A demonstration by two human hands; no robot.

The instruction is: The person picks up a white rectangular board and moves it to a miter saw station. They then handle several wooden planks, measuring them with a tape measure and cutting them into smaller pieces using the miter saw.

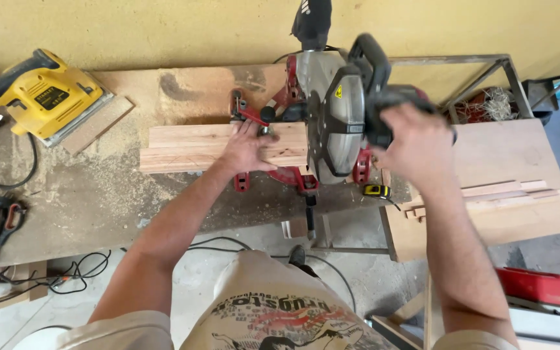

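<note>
A red and grey miter saw (332, 110) stands on a dusty workbench (72, 194) against a yellow wall. Two wooden boards (183, 148) lie across its base, running out to the left. My left hand (249, 148) presses flat on the boards just left of the blade guard. My right hand (416, 146) is closed around the saw's black handle (384, 104), on the right side of the saw head.
A yellow electric sander (37, 97) lies at the bench's far left, with sawdust around it. A tape measure (377, 190) sits by the saw's base. Thin wood strips (494, 194) rest on a board at right. Black cables (66, 272) trail on the floor; pliers (1, 223) lie at left.
</note>
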